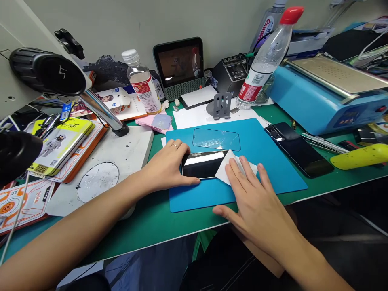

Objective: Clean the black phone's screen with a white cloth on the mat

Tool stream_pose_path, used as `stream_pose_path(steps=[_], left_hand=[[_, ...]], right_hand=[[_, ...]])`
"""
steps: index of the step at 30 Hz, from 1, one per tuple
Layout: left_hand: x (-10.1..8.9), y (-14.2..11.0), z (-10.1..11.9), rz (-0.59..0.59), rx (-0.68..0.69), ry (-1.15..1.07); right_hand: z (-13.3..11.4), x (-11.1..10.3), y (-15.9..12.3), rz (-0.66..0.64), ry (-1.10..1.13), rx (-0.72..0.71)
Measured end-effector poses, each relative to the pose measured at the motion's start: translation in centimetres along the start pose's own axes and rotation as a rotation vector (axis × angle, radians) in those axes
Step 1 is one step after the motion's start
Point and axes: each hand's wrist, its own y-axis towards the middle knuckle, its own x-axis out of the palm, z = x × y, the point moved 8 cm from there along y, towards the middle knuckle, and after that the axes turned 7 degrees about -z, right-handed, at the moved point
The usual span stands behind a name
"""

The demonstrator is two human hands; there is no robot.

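Observation:
A phone [203, 165] with a dark, shiny screen lies flat on a blue mat [273, 169]. My left hand [169, 165] grips its left end, thumb along the near edge and fingers at the far side. Under the outstretched fingers of my right hand [251, 190], a white wipe [224, 171] is pressed onto the phone's right end, which it hides. Just beyond the phone, a clear glass screen protector [216, 139] with a black border rests on the mat. A second dark phone [298, 149] lies to the right, partly over the mat's edge.
A microscope stand base [103, 178] and stacked boxes [66, 141] fill the left side. Behind the mat stand two bottles [145, 87], a smart display [178, 66] and a grey phone stand [222, 106]. A blue heating plate [318, 93] and yellow-handled tool [360, 157] sit right.

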Motion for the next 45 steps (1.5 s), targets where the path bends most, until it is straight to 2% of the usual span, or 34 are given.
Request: stream_pose_path(steps=[7,14,20,26,32,38,43,45], left_hand=[[0.0,0.0,-0.2,0.014,0.011,-0.015],[0.0,0.1,-0.1,0.009,0.013,-0.021],[0.1,0.0,0.2,-0.016,0.021,-0.028],[-0.1,0.2,0.4,-0.023,0.022,-0.021],[-0.1,-0.1,0.2,0.003,0.038,-0.022],[-0.1,0.0,0.4,-0.009,0.036,-0.016],[-0.3,0.0,0.4,0.019,0.047,-0.020],[-0.4,-0.1,0.5,0.025,0.057,-0.019]], right_hand=[[0.9,0.7,2.5,-0.090,0.051,0.040],[-0.7,0.3,-0.2,-0.028,0.001,-0.057],[0.1,-0.8,2.4,-0.036,-0.009,-0.044],[-0.1,-1.3,1.2,0.008,-0.009,-0.043],[0.1,-1.0,2.7,-0.021,0.015,-0.046],[-0.4,-1.2,1.0,0.055,-0.038,-0.061],[-0.5,-0.6,2.7,-0.002,-0.001,-0.053],[-0.8,-0.7,2.6,0.012,-0.008,-0.043]])
